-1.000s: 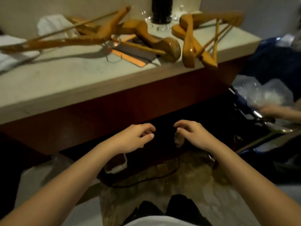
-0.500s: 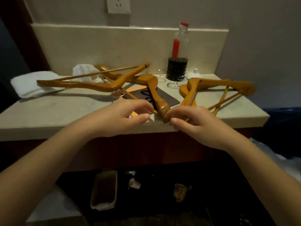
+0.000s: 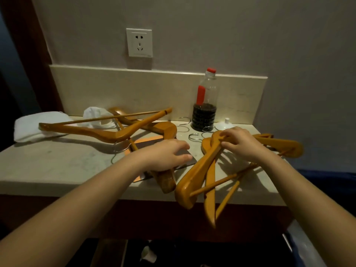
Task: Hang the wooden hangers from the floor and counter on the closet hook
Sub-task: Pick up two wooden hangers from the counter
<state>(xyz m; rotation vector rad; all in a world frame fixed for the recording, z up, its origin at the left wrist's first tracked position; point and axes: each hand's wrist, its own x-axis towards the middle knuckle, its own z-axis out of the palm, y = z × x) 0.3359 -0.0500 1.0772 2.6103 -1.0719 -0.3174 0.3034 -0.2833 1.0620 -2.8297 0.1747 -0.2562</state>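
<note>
Several wooden hangers lie on a pale stone counter. One long hanger stretches across the back left, over another hanger. My left hand lies over the arm of a middle hanger, fingers curved around it near the counter's front edge. On the right, two stacked hangers stick out over the front edge. My right hand grips them at their top bend. Their metal hooks lie on the counter behind. No closet hook is in view.
A clear bottle with dark liquid and a red cap stands at the back wall beside a small white funnel. A folded white towel and crumpled white cloth lie at the back left. A dark card lies under the hangers.
I have risen from looking at the floor under the counter. Both hands moved up and forward onto the counter; the right took hold of the right hangers, the left settled on the middle one.
</note>
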